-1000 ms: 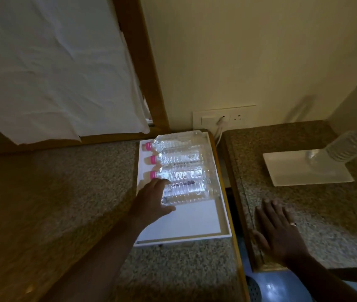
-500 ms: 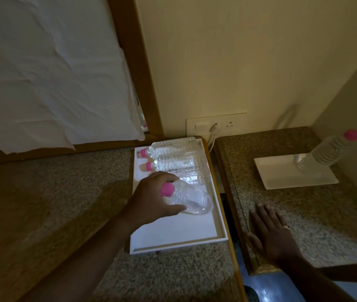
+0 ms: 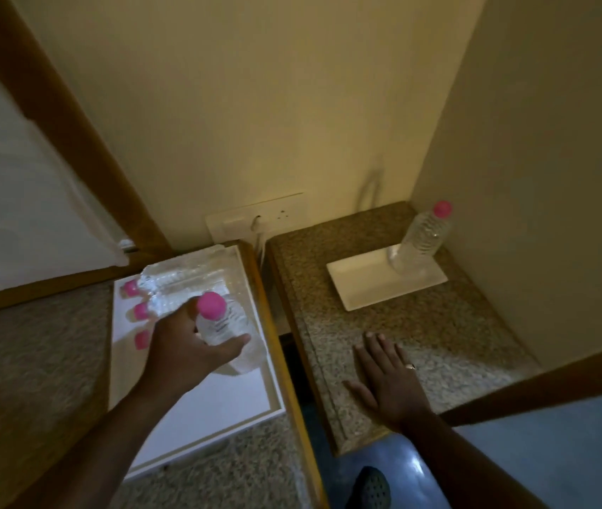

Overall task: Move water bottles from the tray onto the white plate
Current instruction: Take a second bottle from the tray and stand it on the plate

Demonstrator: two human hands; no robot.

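My left hand (image 3: 185, 347) grips a clear water bottle with a pink cap (image 3: 224, 325) and holds it nearly upright above the white tray (image 3: 218, 409). Three more pink-capped bottles (image 3: 167, 284) lie on their sides at the tray's far end. On the right counter sits the white plate (image 3: 365, 284), and one bottle (image 3: 420, 240) stands on its far right part. My right hand (image 3: 389, 380) rests flat and open on the right counter, in front of the plate.
The tray lies on a granite counter (image 3: 28, 361) edged in wood. A gap (image 3: 292, 361) separates it from the lower right granite counter (image 3: 457, 336). A wall socket with a plugged-in cable (image 3: 255, 222) is behind. Walls close the right corner. A dark shoe (image 3: 371, 488) shows on the blue floor.
My left hand has lifted the near bottle off the tray, turned it upright and carried it slightly right. The right hand stays flat. The view has swung right.
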